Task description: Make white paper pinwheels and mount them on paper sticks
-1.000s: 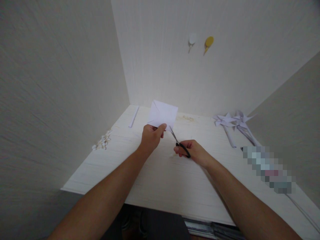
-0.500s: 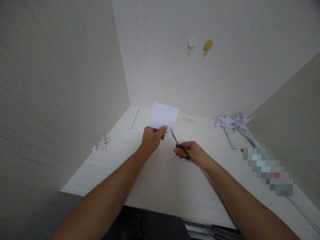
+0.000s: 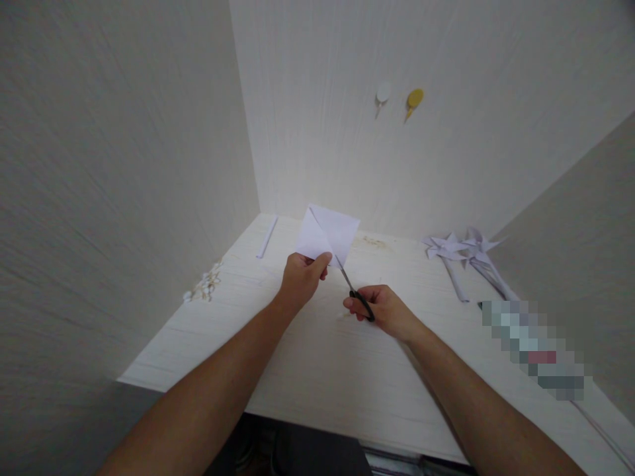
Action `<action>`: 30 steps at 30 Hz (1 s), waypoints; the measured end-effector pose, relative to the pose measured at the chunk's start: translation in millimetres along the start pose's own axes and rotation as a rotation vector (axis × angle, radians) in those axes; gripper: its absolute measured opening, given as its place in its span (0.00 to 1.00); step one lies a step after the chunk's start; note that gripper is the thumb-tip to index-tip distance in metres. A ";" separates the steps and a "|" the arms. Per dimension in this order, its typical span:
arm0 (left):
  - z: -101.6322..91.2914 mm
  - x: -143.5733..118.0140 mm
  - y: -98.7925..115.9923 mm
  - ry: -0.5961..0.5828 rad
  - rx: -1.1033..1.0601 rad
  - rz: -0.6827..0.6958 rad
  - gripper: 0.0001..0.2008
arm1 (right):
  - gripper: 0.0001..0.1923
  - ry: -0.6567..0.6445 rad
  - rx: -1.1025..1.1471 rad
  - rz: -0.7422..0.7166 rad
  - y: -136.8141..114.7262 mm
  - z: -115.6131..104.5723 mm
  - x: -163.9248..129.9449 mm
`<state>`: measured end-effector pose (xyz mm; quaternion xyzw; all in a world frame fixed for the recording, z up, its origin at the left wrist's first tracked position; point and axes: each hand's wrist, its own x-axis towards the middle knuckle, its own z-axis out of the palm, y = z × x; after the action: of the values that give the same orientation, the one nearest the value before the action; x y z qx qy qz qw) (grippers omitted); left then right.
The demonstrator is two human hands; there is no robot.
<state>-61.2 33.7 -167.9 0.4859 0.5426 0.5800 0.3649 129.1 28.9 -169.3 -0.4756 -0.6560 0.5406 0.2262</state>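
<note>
Above the pale desk (image 3: 317, 357), the left hand (image 3: 300, 280) pinches the lower corner of a white paper square (image 3: 328, 233), while the right hand (image 3: 384, 309), closed round black-handled scissors (image 3: 355, 293), has the blades at its lower edge. The cutting looks barely begun: the creased sheet appears mostly whole, and finished paper pinwheels (image 3: 464, 250) lie well apart to the right.

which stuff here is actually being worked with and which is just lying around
In use: white paper sheet, pinched by the left hand; black-handled scissors in the right hand.

Lying about: paper pinwheels, rolled paper stick, small white bits, wall hooks.
</note>
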 end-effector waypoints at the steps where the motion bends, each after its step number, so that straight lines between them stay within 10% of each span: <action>1: 0.0 -0.2 0.2 0.000 0.003 0.001 0.21 | 0.30 0.003 -0.002 0.000 -0.1 0.2 -0.1; 30: -0.2 -3.1 1.9 -0.079 -0.001 -0.006 0.22 | 0.31 0.052 -0.036 -0.006 2.0 1.0 0.7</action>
<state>-60.3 30.4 -166.6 0.5066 0.5292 0.5594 0.3879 128.7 29.0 -171.6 -0.4916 -0.6610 0.5154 0.2361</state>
